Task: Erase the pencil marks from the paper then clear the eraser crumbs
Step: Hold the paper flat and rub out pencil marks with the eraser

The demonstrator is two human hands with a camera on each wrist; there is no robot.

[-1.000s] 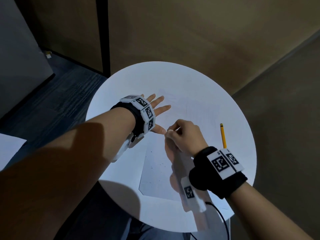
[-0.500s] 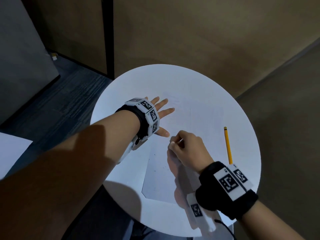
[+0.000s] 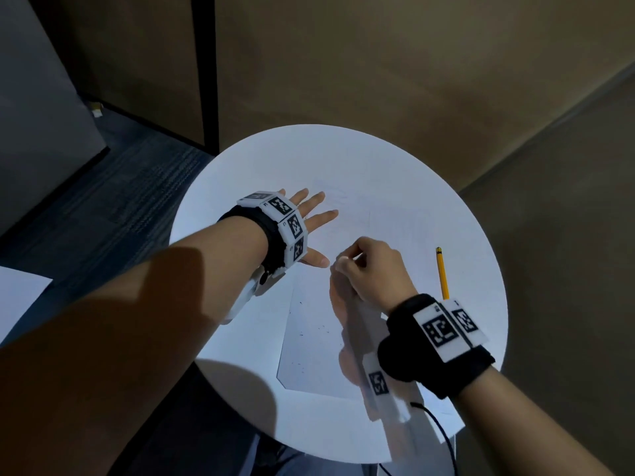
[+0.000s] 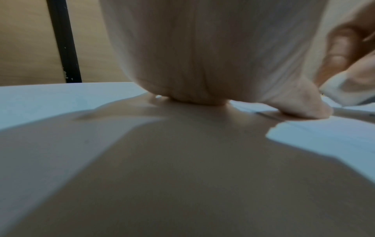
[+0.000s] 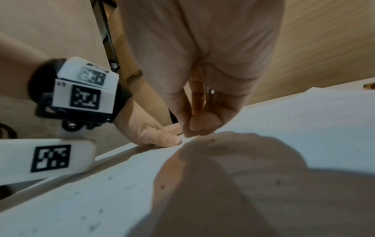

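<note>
currently erasing: right hand (image 3: 369, 266) pinches eraser (image 3: 341, 261) on paper (image 3: 316, 341); left hand (image 3: 311, 231), fingers spread flat, pins the sheet. next, crumbs (image 3: 321, 328) need sweeping.

There is one round white surface (image 3: 395, 173), one paper (image 3: 316, 341), one yellow pencil (image 3: 442, 273), one eraser (image 4: 336, 89) and two hands.

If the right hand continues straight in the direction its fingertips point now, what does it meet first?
Most likely the thumb of the left hand, pressed flat on the paper just ahead of the right hand.
</note>
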